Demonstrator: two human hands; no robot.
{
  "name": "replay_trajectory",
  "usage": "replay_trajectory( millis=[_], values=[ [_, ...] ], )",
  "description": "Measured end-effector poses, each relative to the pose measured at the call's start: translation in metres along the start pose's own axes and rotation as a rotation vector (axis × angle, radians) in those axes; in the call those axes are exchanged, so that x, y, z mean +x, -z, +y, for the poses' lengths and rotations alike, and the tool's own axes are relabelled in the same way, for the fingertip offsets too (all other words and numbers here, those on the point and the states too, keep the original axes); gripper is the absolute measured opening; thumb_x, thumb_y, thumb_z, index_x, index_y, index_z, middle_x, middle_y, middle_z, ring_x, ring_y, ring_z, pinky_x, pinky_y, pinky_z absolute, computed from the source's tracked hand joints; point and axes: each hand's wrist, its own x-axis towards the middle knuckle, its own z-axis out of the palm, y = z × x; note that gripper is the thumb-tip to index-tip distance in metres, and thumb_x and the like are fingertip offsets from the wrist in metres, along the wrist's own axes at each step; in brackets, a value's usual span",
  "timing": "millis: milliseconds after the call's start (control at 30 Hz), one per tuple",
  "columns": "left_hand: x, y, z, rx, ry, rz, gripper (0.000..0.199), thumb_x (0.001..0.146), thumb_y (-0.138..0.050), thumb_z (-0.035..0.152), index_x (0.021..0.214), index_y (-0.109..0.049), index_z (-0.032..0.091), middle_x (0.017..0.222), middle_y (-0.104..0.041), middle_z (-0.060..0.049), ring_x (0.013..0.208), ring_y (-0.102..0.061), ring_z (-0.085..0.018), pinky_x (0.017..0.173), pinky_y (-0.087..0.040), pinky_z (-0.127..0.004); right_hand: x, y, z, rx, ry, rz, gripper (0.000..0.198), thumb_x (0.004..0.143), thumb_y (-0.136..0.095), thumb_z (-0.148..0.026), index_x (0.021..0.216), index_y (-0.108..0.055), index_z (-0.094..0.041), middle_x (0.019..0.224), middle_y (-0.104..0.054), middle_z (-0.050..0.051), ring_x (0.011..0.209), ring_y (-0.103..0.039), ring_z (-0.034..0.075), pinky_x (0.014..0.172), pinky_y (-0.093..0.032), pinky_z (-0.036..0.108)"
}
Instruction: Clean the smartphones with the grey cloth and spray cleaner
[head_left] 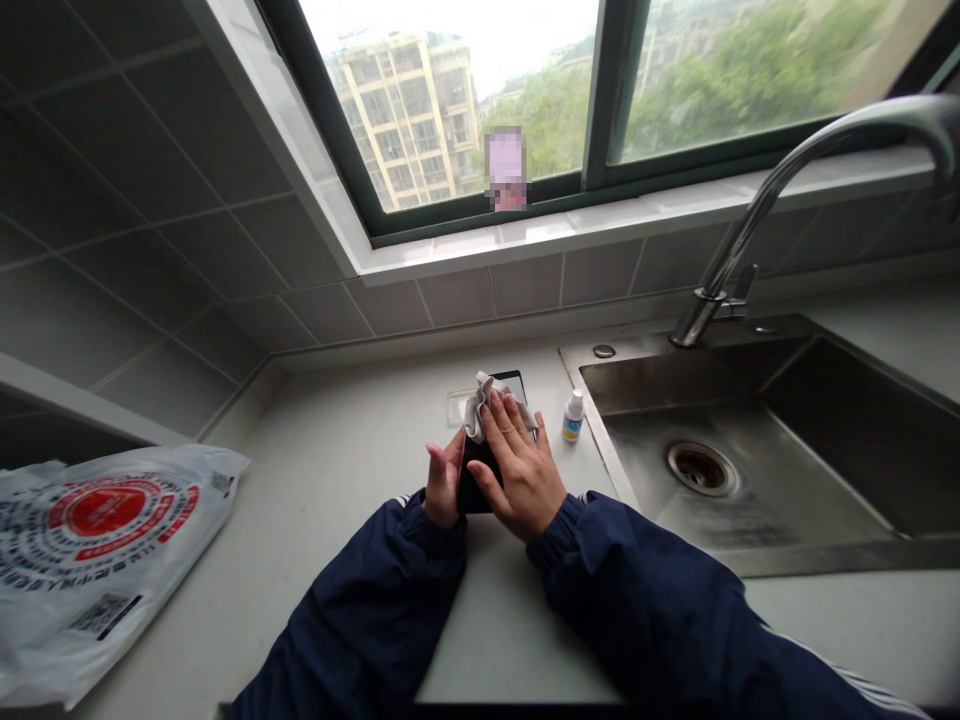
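Note:
A dark smartphone (478, 478) lies on the counter between my hands. Its left edge is held by my left hand (444, 478), with the thumb raised beside it. My right hand (517, 465) rests over the phone, its fingers stretched forward and pressing a crumpled light grey cloth (477, 412) against the screen. The cloth covers much of the phone's upper half. Just left of the cloth lies a clear phone case (455, 407), partly hidden. A small white spray bottle with a blue and yellow label (572, 418) stands upright to the right of the phone.
A steel sink (622, 470) with a curved chrome faucet (739, 240) is on the right. At the left, a printed white plastic bag (112, 560) lies on the counter (337, 430). Behind are a tiled wall and a window (450, 130) with a blurred-out patch at its sill.

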Motion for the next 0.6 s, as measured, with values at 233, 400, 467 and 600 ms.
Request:
replay_trajectory(
  millis=[233, 400, 467, 600],
  values=[
    [-0.001, -0.003, 0.004, -0.143, 0.03, 0.056, 0.085, 0.082, -0.037, 0.083, 0.132, -0.063, 0.02, 0.151, -0.048, -0.011, 0.151, -0.018, -0.037, 0.122, -0.02, -0.055, -0.002, -0.003, -0.003, 0.028, 0.001, 0.003, 0.067, 0.102, -0.039, -0.038, 0.159, -0.015, -0.013, 0.164, -0.017, 0.013, 0.153, -0.012, 0.028, 0.122, -0.008, 0.058],
    [0.001, -0.007, 0.011, -0.236, 0.057, 0.129, 0.083, 0.082, -0.039, 0.082, 0.13, -0.063, 0.019, 0.146, -0.053, -0.014, 0.147, -0.028, -0.039, 0.118, -0.026, -0.058, -0.005, -0.006, -0.006, 0.054, 0.014, -0.028, 0.063, 0.101, -0.041, -0.035, 0.157, -0.024, -0.011, 0.163, -0.02, 0.014, 0.153, -0.014, 0.029, 0.121, -0.009, 0.059],
    [0.002, -0.007, 0.014, -0.257, 0.057, 0.169, 0.082, 0.082, -0.04, 0.082, 0.129, -0.063, 0.019, 0.144, -0.055, -0.015, 0.145, -0.033, -0.039, 0.116, -0.029, -0.059, -0.006, -0.006, -0.008, 0.062, 0.034, -0.043, 0.061, 0.1, -0.042, -0.034, 0.155, -0.029, -0.011, 0.163, -0.023, 0.013, 0.153, -0.015, 0.028, 0.121, -0.008, 0.058],
    [0.003, -0.007, 0.021, -0.296, 0.068, 0.222, 0.083, 0.082, -0.039, 0.082, 0.13, -0.061, 0.018, 0.136, -0.06, -0.018, 0.137, -0.045, -0.039, 0.112, -0.035, -0.06, -0.009, -0.007, -0.012, 0.08, 0.075, -0.077, 0.059, 0.099, -0.045, -0.033, 0.153, -0.035, -0.011, 0.161, -0.027, 0.012, 0.153, -0.017, 0.028, 0.122, -0.003, 0.057]
  ],
)
